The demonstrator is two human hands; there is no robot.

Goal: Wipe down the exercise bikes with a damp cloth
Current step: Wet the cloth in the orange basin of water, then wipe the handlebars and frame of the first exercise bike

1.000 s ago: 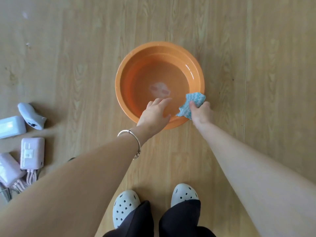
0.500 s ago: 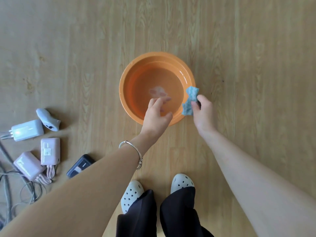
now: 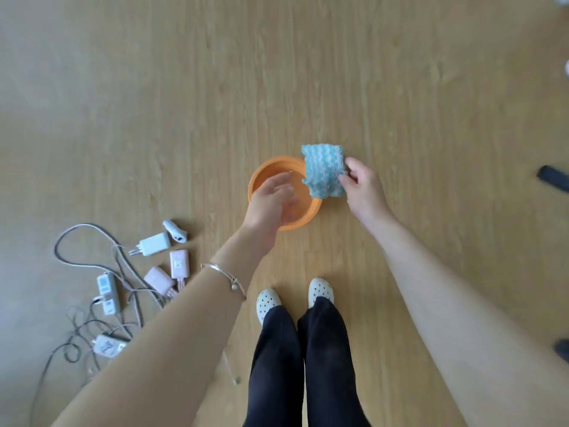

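Observation:
A teal and white cloth (image 3: 324,171) hangs spread out above the right rim of an orange basin (image 3: 261,175) of water that stands on the wooden floor. My right hand (image 3: 363,188) pinches the cloth's right edge. My left hand (image 3: 269,202) hovers over the basin with its fingers apart and nothing in it; it looks blurred. A silver bangle sits on my left wrist. No exercise bike is in view.
Several chargers, adapters and tangled cables (image 3: 129,272) lie on the floor at the left. My feet in white perforated clogs (image 3: 268,300) stand just behind the basin. Dark objects (image 3: 552,177) show at the right edge.
The view has risen far above the floor, so the basin looks smaller. My right hand lifted the cloth off the basin rim and it now hangs unfolded. My left hand stays over the basin.

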